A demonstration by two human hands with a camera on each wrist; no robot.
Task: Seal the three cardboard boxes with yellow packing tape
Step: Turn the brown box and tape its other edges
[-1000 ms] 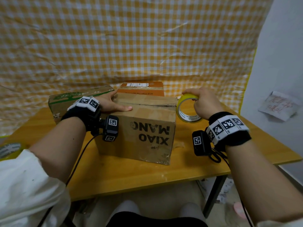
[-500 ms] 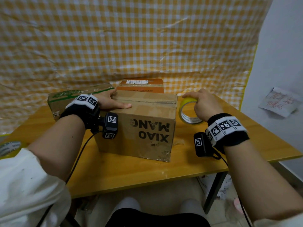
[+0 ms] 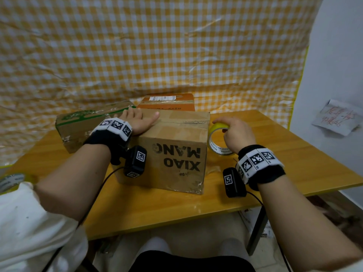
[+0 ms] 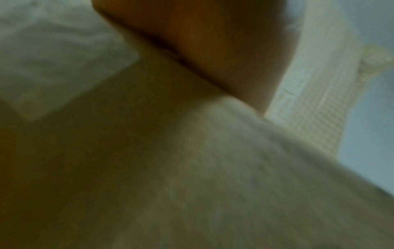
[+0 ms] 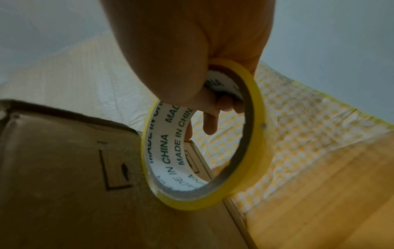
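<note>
Head view: XIAO MANG box (image 3: 172,146) mid-table; your left hand (image 3: 137,120) lies flat on its lid, your right hand (image 3: 235,132) grips the tape roll (image 3: 216,142) at its right side. Judged light, stiff; hold through the core.
Left wrist: blurred, grip unreadable.
Right wrist: fingers (image 5: 215,107) hooked inside the roll, hidden overhead.

My bench (image 3: 275,160) is smooth varnished wood with a soft sheen. The box (image 3: 176,138) marked XIAO MANG is matt brown cardboard, scuffed at its edges. The tape roll (image 5: 253,134) is glossy yellow plastic on a white paper core. At twelve o'clock hangs a creased, shiny checked sheet (image 3: 157,55).
</note>
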